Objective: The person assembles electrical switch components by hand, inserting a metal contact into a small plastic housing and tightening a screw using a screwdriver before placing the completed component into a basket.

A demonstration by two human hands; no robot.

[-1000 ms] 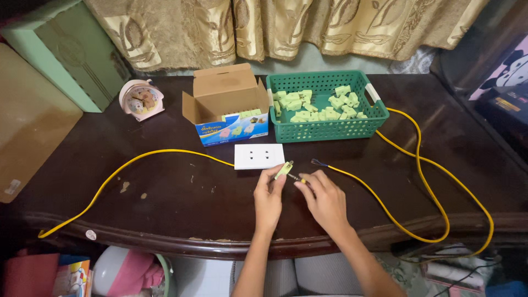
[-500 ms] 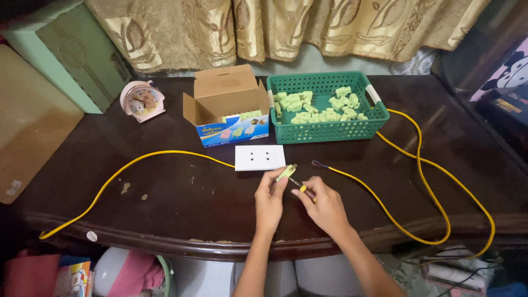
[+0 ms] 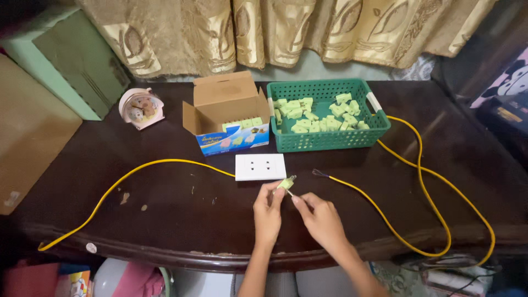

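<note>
The small pale green part [image 3: 285, 183] pinched in the left hand [image 3: 268, 210] is too small for its shape to be made out, and the thin tool tip held to it by the right hand [image 3: 320, 217] is largely hidden by fingers. Both forearms are cut off by the near edge. The contents of the open cardboard box [image 3: 225, 113] are mostly concealed by its walls. The yellow cable [image 3: 418, 181] is lost below the table's near right edge.

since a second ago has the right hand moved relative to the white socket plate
Yes. The right hand has drawn in leftward, closer to the left hand and the small green part below the white socket plate.
</note>
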